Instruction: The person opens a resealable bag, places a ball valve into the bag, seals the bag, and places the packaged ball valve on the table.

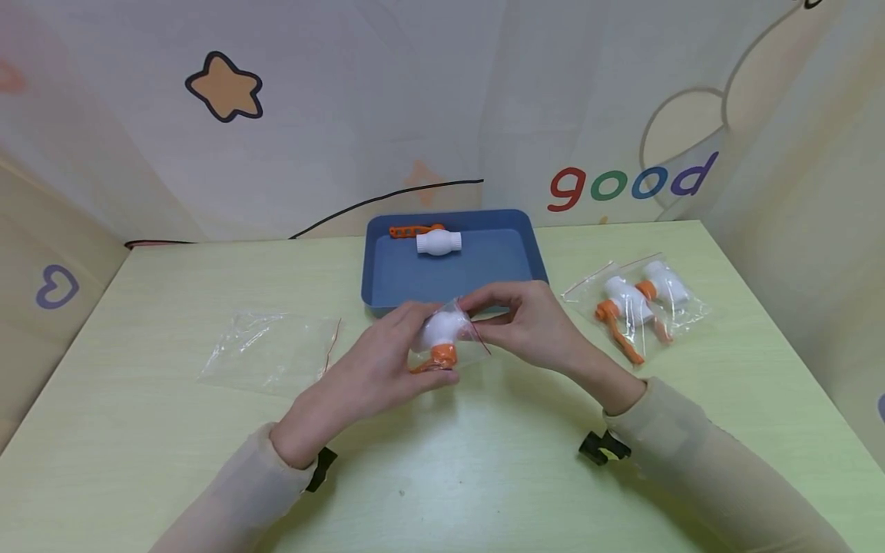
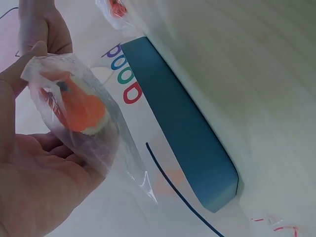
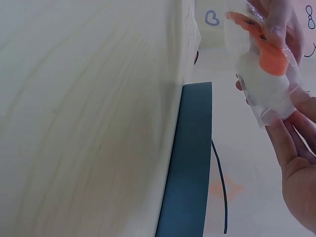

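Note:
A white plastic ball valve (image 1: 439,329) with an orange handle sits inside a clear zip bag (image 3: 248,74), held up off the table between both hands. My left hand (image 1: 376,361) grips the bagged valve from the left, thumb below and fingers behind. With thumb and fingers, my right hand (image 1: 532,322) pinches the bag's red-lined zip edge. The orange handle base (image 2: 81,106) shows through the plastic in the left wrist view. Just behind the hands stands a blue tray (image 1: 452,280), where an unbagged white valve (image 1: 439,243) with an orange handle (image 1: 415,230) lies near the back.
An empty-looking clear zip bag (image 1: 273,353) lies flat on the table at the left. To the right, two more bagged white valves (image 1: 629,301) with orange handles lie on the table (image 1: 484,476). A patterned curtain (image 1: 346,115) hangs behind the table's back edge.

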Demonstrator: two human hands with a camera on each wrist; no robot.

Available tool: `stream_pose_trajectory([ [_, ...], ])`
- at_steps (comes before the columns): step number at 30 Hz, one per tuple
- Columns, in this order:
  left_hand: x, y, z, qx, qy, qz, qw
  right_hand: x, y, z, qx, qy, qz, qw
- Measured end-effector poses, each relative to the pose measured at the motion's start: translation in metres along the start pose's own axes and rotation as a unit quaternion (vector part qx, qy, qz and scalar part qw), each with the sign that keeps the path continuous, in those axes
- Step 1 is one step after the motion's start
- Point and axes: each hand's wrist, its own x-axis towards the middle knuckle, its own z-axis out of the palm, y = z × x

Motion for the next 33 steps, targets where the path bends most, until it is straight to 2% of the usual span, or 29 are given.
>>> stream_pose_trajectory([
  [6, 0.001, 0.002, 0.001, -0.003, 0.015, -0.008, 0.9998, -0.001, -0.001, 0.002, 0.016, 0.006, -0.007, 1.0],
  [10, 0.002, 0.002, 0.001, 0.002, 0.031, -0.012, 0.9994, -0.002, -0.002, 0.001, 0.029, 0.013, -0.029, 0.999],
  [14, 0.003, 0.001, 0.001, 0.013, 0.055, -0.012, 0.9983, -0.003, -0.003, -0.004, 0.008, 0.044, -0.067, 0.997],
  [16, 0.003, 0.001, 0.001, 0.016, 0.068, -0.014, 0.9975, -0.003, -0.004, -0.006, -0.008, 0.069, -0.071, 0.995],
  [18, 0.003, 0.001, 0.001, 0.013, 0.074, -0.021, 0.997, -0.004, -0.006, -0.009, -0.032, 0.091, -0.054, 0.994],
  [21, 0.004, 0.002, 0.0, 0.011, 0.083, -0.032, 0.996, -0.005, -0.009, -0.012, -0.065, 0.099, -0.002, 0.993],
  [25, 0.006, 0.002, -0.001, 0.013, 0.098, -0.034, 0.9945, -0.007, -0.013, -0.014, -0.116, 0.058, 0.069, 0.989],
  [29, 0.008, 0.004, -0.002, 0.012, 0.108, -0.03, 0.9936, -0.008, -0.015, -0.014, -0.126, 0.006, 0.093, 0.988],
  [33, 0.009, 0.006, -0.003, 0.012, 0.116, -0.03, 0.9927, -0.008, -0.016, -0.012, -0.103, -0.002, 0.09, 0.991],
])
